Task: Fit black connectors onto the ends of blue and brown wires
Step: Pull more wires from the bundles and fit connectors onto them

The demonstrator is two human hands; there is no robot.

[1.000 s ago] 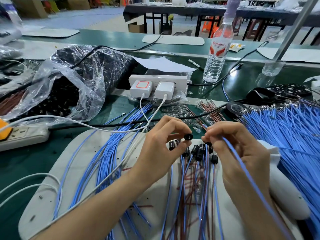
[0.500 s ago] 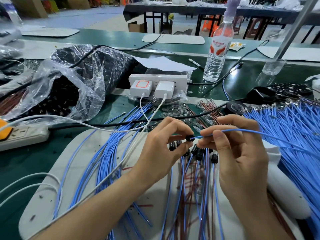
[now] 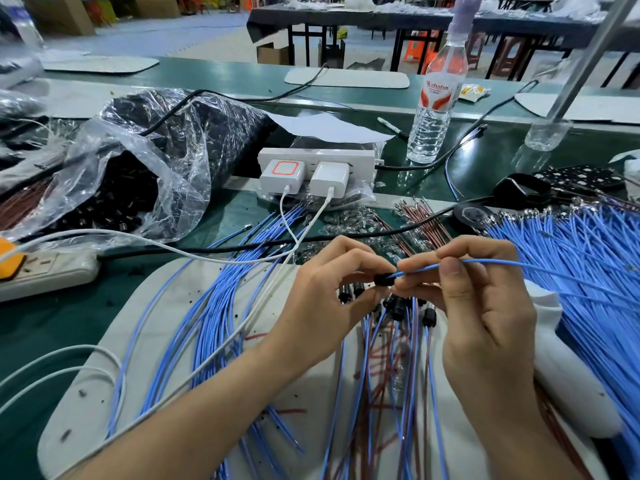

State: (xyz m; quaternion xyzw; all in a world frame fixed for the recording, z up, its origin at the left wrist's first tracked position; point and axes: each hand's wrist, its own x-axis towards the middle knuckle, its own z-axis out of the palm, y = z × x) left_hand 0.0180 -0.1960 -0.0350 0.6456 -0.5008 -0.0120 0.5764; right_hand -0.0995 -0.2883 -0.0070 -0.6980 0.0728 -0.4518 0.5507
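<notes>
My left hand [image 3: 322,306] pinches a black connector [image 3: 383,279] mid-counter; my right hand [image 3: 485,306] feeds a blue wire [image 3: 502,263] into it. Few fitted wires [image 3: 397,311] lie beneath; the right-edge heap [image 3: 588,258] remains, I judge.

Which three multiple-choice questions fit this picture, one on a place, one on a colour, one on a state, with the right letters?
1. Where does the water bottle stand? A on the grey mat; B beyond the white power strip, to its right; C inside the plastic bag.
2. What colour is the wire that the right hand pinches? A brown; B white; C blue.
3. How is the black connector at that wire's end? A pinched by the left hand; B loose on the mat; C on the floor.
Answers: 1 B, it stands farther back than the strip; 2 C, blue all along; 3 A, that hand grips it.
</notes>
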